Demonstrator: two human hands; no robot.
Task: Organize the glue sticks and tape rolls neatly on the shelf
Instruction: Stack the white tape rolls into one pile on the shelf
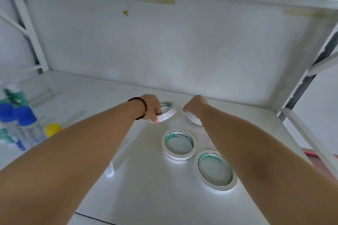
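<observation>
I see four white tape rolls with greenish inner cores lying flat on the white shelf (139, 184). The far-left roll (167, 110) and the far-right roll (192, 118) sit toward the back, both partly hidden. The middle roll (179, 145) lies nearer, just beside the nearest roll (215, 171). At the left edge glue sticks (23, 124) with blue and yellow caps stand upright, blurred.

You have one head-worn view only: it looks forward and down onto the white shelf (139, 197), close in, facing the shelf's back panel (164, 45).
</observation>
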